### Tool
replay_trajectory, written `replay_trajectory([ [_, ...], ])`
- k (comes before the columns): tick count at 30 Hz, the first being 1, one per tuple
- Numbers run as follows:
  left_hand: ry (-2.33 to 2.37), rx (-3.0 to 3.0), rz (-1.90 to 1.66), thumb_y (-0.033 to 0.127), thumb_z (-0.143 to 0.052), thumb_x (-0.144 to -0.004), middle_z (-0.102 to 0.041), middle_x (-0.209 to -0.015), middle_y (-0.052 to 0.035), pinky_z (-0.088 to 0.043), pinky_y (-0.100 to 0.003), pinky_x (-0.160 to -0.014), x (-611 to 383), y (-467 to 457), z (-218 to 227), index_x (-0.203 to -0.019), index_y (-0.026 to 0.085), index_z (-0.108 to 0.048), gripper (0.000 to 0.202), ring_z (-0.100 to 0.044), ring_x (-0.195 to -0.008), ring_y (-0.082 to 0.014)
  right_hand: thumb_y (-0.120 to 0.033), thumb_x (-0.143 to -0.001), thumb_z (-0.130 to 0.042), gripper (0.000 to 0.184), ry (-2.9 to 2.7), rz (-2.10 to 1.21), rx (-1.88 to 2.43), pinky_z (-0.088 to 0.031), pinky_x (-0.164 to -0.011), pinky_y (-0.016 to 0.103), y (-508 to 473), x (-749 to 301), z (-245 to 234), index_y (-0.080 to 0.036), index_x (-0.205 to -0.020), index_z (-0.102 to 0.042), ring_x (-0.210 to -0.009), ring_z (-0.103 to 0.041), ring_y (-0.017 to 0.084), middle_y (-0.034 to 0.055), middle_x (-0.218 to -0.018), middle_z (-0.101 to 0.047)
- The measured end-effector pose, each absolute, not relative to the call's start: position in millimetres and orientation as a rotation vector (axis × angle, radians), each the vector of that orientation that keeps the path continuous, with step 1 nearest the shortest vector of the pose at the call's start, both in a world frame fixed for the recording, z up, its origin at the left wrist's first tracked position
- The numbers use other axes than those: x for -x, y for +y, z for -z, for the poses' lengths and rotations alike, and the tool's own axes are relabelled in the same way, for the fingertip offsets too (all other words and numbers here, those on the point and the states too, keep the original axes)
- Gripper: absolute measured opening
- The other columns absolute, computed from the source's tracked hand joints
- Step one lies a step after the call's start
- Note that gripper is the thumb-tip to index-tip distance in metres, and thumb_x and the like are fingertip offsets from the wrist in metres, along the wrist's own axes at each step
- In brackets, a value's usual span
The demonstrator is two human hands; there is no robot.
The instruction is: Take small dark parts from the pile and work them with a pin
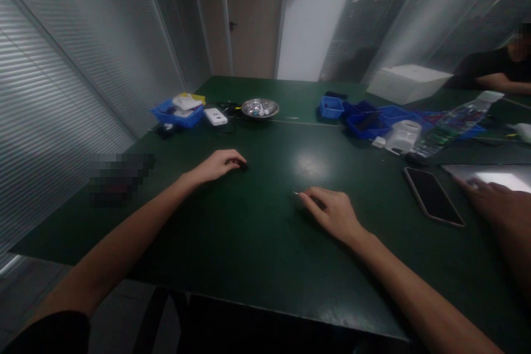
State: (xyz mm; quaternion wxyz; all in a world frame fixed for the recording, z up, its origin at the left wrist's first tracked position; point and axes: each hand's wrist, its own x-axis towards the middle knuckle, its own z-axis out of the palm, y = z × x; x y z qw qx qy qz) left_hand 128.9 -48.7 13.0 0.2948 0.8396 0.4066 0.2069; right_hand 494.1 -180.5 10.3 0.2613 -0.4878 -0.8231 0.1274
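My left hand (219,165) is over the left-middle of the green table (257,243), its fingers pinched round a small black piece (243,166). Most of that piece is hidden by the fingertips, so its kind does not show. Closer to me and further right, my right hand (332,211) is closed with thumb and fingers together. A thin, pale, pin-like tip (295,193) sticks out from these fingers to the left; the rest of it is covered. The two hands are apart.
A metal bowl (260,109) of small parts, a white device (215,116) and a blue bin (177,113) stand behind. Rightward are blue trays (365,126), a tilted plastic bottle (456,124), a white box (409,82), a phone (433,196) and another person's hand (493,204).
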Motion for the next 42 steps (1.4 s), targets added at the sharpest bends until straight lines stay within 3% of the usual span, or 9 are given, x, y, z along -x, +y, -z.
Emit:
replay_trajectory([
  [5,1.757,-2.156,-0.787,0.023,-0.067,-0.088,-0.072,-0.109,-0.0093,-0.052,-0.035,-0.090,-55,-3,10,-0.120,0.021,-0.074,0.033,-0.067,-0.094,-0.0228,-0.046,-0.107,-0.044,0.039,-2.258,-0.315,1.309,-0.042,-0.062,0.027,-180,-495,-10,-0.021,-0.096,-0.072,-0.064,-0.062,0.014,0.0019,-0.081,-0.072],
  [11,1.961,-2.021,-1.003,0.023,-0.069,-0.085,-0.075,-0.102,-0.0090,-0.054,-0.034,-0.089,-23,9,23,-0.116,0.017,-0.075,0.032,-0.069,-0.090,-0.0227,-0.045,-0.107,-0.045,0.036,-2.261,-0.318,1.296,-0.042,-0.063,0.027,-180,-495,-10,-0.022,-0.098,-0.071,-0.066,-0.063,0.014,0.0012,-0.085,-0.072],
  [15,1.934,-1.983,-1.324,0.024,-0.054,-0.095,-0.070,-0.123,-0.0121,-0.059,-0.033,-0.081,-27,5,19,-0.128,0.017,-0.069,0.037,-0.072,-0.085,-0.0205,-0.046,-0.107,-0.045,0.036,-2.255,-0.319,1.308,-0.042,-0.063,0.028,-180,-496,-9,-0.023,-0.099,-0.071,-0.064,-0.062,0.014,0.0009,-0.084,-0.072],
  [19,1.785,-1.813,-1.606,0.011,-0.043,-0.090,-0.040,-0.158,-0.0152,-0.059,-0.026,-0.058,-29,2,16,-0.151,0.023,-0.048,0.063,-0.073,-0.077,-0.0158,-0.046,-0.107,-0.046,0.036,-2.256,-0.314,1.324,-0.041,-0.062,0.028,-179,-496,-8,-0.023,-0.097,-0.072,-0.063,-0.061,0.014,0.0000,-0.081,-0.071],
  [21,1.774,-1.786,-1.628,0.007,-0.044,-0.085,-0.028,-0.165,-0.0134,-0.061,-0.028,-0.062,-29,2,16,-0.152,0.026,-0.046,0.070,-0.073,-0.085,-0.0176,-0.046,-0.107,-0.046,0.036,-2.261,-0.321,1.327,-0.041,-0.062,0.028,-179,-496,-8,-0.023,-0.098,-0.072,-0.062,-0.060,0.013,-0.0003,-0.082,-0.071],
  [24,1.839,-1.865,-1.570,0.002,-0.045,-0.080,-0.029,-0.165,-0.0102,-0.061,-0.036,-0.089,-28,4,19,-0.146,0.024,-0.053,0.070,-0.068,-0.111,-0.0235,-0.046,-0.107,-0.046,0.035,-2.262,-0.327,1.330,-0.041,-0.062,0.027,-179,-496,-9,-0.023,-0.098,-0.072,-0.062,-0.060,0.013,-0.0006,-0.083,-0.072],
  [28,2.056,-2.073,-1.261,0.003,-0.053,-0.075,-0.054,-0.144,-0.0127,-0.043,-0.045,-0.113,-18,10,22,-0.117,0.018,-0.072,0.048,-0.053,-0.132,-0.0309,-0.046,-0.107,-0.046,0.036,-2.263,-0.321,1.336,-0.041,-0.062,0.027,-180,-496,-10,-0.023,-0.096,-0.071,-0.063,-0.061,0.013,0.0001,-0.082,-0.072],
  [34,2.079,-2.126,-0.643,0.037,-0.075,-0.077,-0.068,-0.105,-0.0116,-0.051,-0.041,-0.089,10,24,24,-0.095,0.022,-0.079,0.024,-0.065,-0.096,-0.0302,-0.047,-0.107,-0.045,0.037,-2.281,-0.330,1.334,-0.041,-0.061,0.027,-179,-496,-9,-0.023,-0.096,-0.071,-0.063,-0.061,0.013,0.0004,-0.082,-0.072],
  [42,2.017,-1.941,-0.622,0.039,-0.076,-0.074,-0.069,-0.080,-0.0083,-0.047,-0.033,-0.069,16,24,16,-0.084,0.019,-0.077,0.023,-0.064,-0.075,-0.0242,-0.045,-0.106,-0.045,0.035,-2.284,-0.304,1.329,-0.042,-0.062,0.027,-178,-496,-8,-0.024,-0.096,-0.071,-0.066,-0.064,0.014,-0.0004,-0.084,-0.073],
])
